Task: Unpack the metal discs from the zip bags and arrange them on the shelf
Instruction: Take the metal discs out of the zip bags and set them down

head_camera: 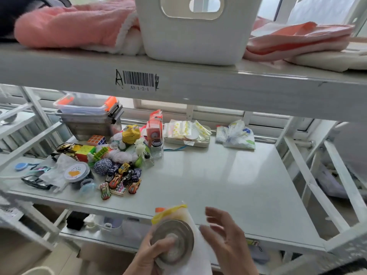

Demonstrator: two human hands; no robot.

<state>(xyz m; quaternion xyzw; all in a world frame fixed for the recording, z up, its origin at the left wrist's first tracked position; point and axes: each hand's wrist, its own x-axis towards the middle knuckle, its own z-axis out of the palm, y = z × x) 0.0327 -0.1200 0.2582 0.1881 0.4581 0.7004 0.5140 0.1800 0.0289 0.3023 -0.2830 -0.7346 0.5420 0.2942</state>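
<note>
My left hand (153, 253) grips a round metal disc (174, 240) together with a clear zip bag (178, 212) that has a yellow strip along its top. They are held just in front of the shelf's front edge, and my thumb lies across the disc's face. Whether the disc is inside the bag or in front of it I cannot tell. My right hand (226, 239) hovers close to the right of the disc, fingers spread, holding nothing. On a tray at the back of the white shelf (218, 175) lies a pile of more zip bags (187, 131).
Toys crowd the shelf's left half: small cars (121, 179), puzzle cubes (85, 151), a yarn ball (103, 166), a round tin (76, 172), glasses, a glass jar (156, 147) and a lidded box (89, 120). A crumpled bag (236, 135) lies back right. A white bin (196, 28) stands above.
</note>
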